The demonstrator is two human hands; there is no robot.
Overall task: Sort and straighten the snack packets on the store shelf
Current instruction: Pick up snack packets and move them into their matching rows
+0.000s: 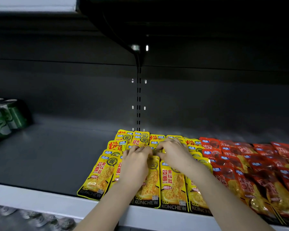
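Green cans point(5, 115) far left; red packets point(257, 164) abut yellow packets point(172, 182) rightward

Bare shelf point(57, 155) between cans point(5, 117) and packets point(98, 174)

Green cans point(2, 115) at left, slotted back upright point(138, 104), blurred cans point(33, 218) below

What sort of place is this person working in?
Most likely a shop. Rows of identical yellow snack packets and red packets lie on a dark metal shelf with a slotted upright behind, and green cans stand at the left.
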